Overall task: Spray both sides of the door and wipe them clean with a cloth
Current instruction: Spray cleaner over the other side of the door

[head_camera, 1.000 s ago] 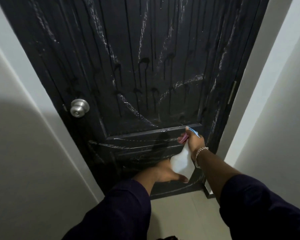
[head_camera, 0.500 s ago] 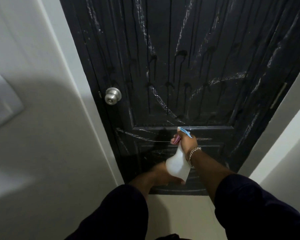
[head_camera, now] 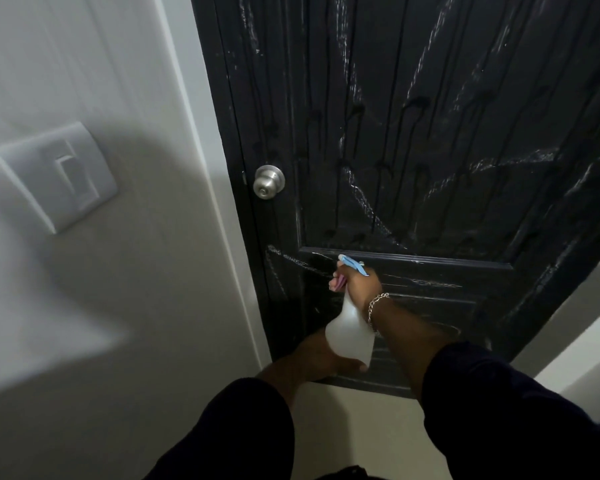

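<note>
From the head camera, the right hand [head_camera: 359, 287] is gripping the spray bottle [head_camera: 350, 332], fingers clamped on its neck, before the wet black door [head_camera: 430, 133] at twelve o'clock. The left hand [head_camera: 321, 355] is supporting the bottle's base, its fingers hidden; their state cannot be told.

A pale grey wall [head_camera: 94, 306] lies left of the doorway, carrying a grey rocker light switch [head_camera: 58, 174] set tilted in view. A white frame strip [head_camera: 201, 168] borders it. Light beige floor [head_camera: 354, 427] shows below. Another pale wall [head_camera: 582, 341] stands right. Lighting is dim.
</note>
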